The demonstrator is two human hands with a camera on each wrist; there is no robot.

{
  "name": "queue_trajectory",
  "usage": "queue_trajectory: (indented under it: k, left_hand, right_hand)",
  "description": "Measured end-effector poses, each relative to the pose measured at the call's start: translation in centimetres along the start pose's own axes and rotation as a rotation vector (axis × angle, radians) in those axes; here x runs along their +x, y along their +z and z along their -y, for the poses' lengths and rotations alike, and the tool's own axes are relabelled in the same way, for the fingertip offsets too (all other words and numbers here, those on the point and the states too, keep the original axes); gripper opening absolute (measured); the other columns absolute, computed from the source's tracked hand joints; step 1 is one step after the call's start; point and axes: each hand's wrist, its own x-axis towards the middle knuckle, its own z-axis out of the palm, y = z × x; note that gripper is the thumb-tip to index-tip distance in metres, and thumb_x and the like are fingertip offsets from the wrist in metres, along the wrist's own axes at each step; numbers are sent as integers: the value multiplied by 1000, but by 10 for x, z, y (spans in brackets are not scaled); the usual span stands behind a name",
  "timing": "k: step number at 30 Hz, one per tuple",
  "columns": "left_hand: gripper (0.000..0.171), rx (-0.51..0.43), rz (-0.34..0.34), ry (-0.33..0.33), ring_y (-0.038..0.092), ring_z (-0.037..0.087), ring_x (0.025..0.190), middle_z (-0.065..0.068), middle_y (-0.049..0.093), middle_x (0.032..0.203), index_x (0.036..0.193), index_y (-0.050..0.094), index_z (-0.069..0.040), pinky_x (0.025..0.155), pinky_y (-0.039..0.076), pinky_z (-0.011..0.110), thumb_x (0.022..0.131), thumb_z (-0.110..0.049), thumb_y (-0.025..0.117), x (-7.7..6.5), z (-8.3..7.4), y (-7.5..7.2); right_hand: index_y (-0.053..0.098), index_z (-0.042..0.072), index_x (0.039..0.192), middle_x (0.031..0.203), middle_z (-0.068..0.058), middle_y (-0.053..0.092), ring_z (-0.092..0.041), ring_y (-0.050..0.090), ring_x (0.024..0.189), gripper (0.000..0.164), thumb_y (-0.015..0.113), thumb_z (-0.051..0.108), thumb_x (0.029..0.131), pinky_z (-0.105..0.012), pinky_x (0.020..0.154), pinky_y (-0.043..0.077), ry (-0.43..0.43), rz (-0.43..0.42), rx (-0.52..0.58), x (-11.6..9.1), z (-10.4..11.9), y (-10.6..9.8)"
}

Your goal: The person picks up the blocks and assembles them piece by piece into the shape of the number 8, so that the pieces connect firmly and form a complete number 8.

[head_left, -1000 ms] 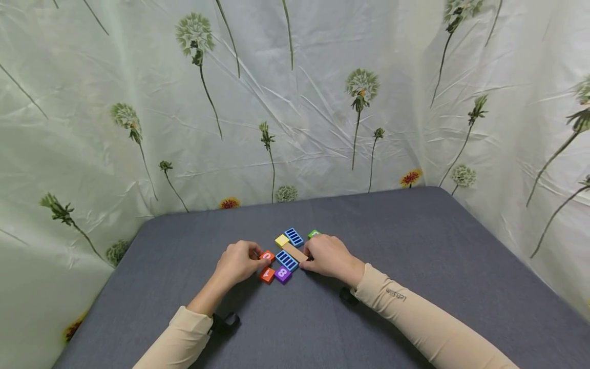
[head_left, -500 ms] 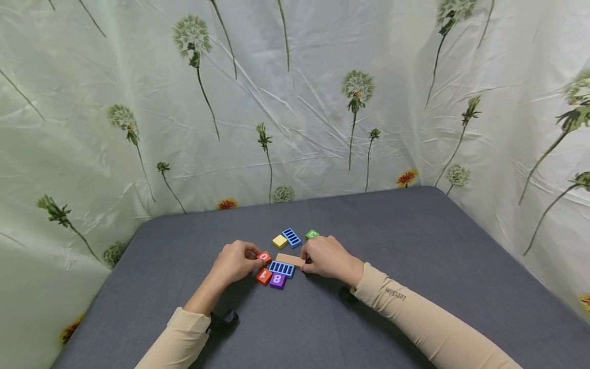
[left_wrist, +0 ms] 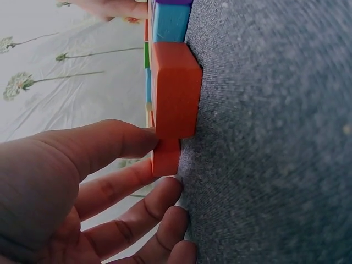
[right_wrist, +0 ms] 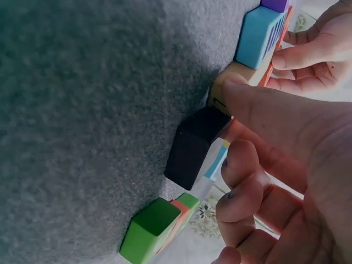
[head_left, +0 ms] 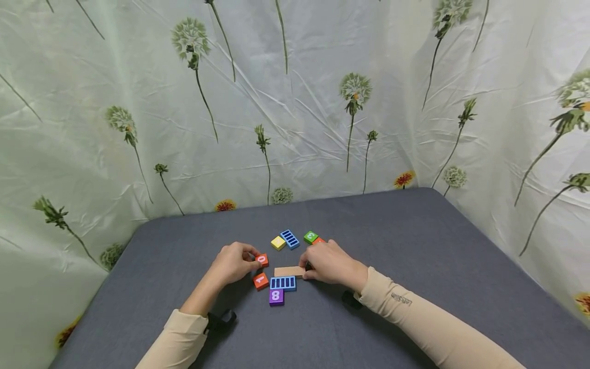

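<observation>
My left hand [head_left: 234, 262] pinches an orange tile marked 0 [head_left: 262, 260] between thumb and index finger. Just nearer to me lies another orange tile, marked 1 [head_left: 260, 281]. A flat tan wooden block [head_left: 288, 272] has its right end pinched by my right hand [head_left: 329, 264]. Along its near side lies a blue tile with dark bars [head_left: 283, 283], and a purple tile marked 8 [head_left: 276, 297] sits against that. In the right wrist view, a black block [right_wrist: 192, 148] stands beside the tan block's end, under the right fingers. The right hand mostly hides it in the head view.
Farther back, a yellow tile [head_left: 278, 243] touches a second blue barred tile [head_left: 290, 239]. A green tile marked 3 [head_left: 311, 237] and an orange tile [head_left: 318, 241] lie behind the right hand. Grey cloth covers the table [head_left: 369, 220]; a flowered curtain [head_left: 304, 102] hangs behind.
The tan block has turned from slanted to nearly crosswise, clear of the yellow tile. The near blue tile turned likewise and, with the purple tile, shifted toward me. The orange tiles now stand apart from them.
</observation>
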Motion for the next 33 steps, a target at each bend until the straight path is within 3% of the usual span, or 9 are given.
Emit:
queue_trajectory:
  k: [11, 18, 33]
  left_hand:
    - [27, -4, 15, -20, 58, 17, 75, 2, 69, 86, 115, 76, -11, 66, 44, 31, 93, -24, 83, -2, -3, 0]
    - [41, 43, -53, -61, 56, 17, 72, 2, 63, 79, 94, 65, -10, 64, 41, 31, 89, -44, 87, -2, -6, 2]
    - [51, 102, -129, -45, 52, 18, 64, -1, 52, 67, 67, 59, -13, 58, 35, 30, 86, -51, 87, -2, -14, 3]
  right_hand:
    - [83, 18, 99, 90, 6, 80, -7, 63, 75, 12, 87, 28, 92, -34, 68, 38, 4, 4, -10, -3, 1, 2]
    - [83, 19, 98, 87, 7, 79, -6, 59, 71, 12, 87, 29, 92, -33, 66, 35, 7, -4, -15, -4, 0, 4]
    - [82, 20, 99, 89, 7, 78, -6, 60, 74, 13, 86, 30, 93, -33, 68, 34, 35, 11, -4, -5, -3, 2]
